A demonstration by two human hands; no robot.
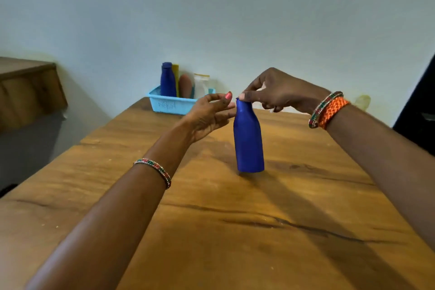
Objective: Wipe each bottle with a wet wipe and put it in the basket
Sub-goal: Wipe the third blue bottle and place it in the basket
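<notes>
Four containers stand in our light-blue basket (164, 102) at the far edge of the wooden surface (211, 219). One blue bottle (248, 139) remains mid-surface, upright, not yet placed. Our right hand (280, 92) pinches its top, a scrap of white wipe (273, 109) showing beneath; left hand (209, 115) open beside the neck, gripping nothing

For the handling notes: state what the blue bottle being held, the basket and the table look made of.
Blue bottle: likely plastic, matte, uniform opaque colour.
Basket: light-blue moulded plastic, with a perforated wall.
Table: wood or wood-look laminate, showing grain streaks and a slight sheen.
</notes>
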